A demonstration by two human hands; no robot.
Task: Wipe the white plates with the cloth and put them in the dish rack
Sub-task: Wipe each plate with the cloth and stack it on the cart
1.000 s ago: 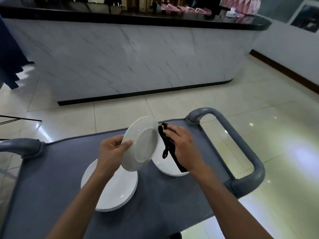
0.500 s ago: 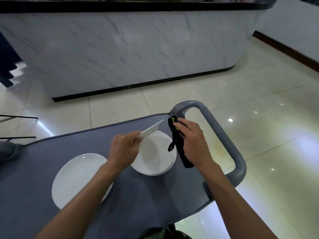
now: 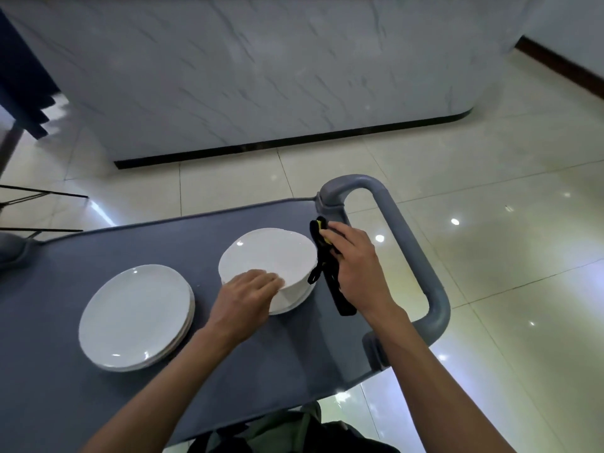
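On cart (image 3: 268,364): left hand (image 3: 243,304) atop plate (image 3: 268,255); right hand (image 3: 354,269) grips cloth (image 3: 322,253) (beside plate).

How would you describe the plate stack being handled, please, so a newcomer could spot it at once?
On the grey cart top, look toward the curved grey handle. The right-hand stack of round white plates lies there, between both hands. Unlike the untouched left-hand stack of white plates, its top plate is upside down, touched by the left hand.

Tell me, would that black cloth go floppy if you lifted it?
Probably floppy: the black cloth with a yellow patch sags from the right hand, one loop dangling. It looks light, since a loose hold carries it. It seems unlikely to slide once laid on the grey cart top.
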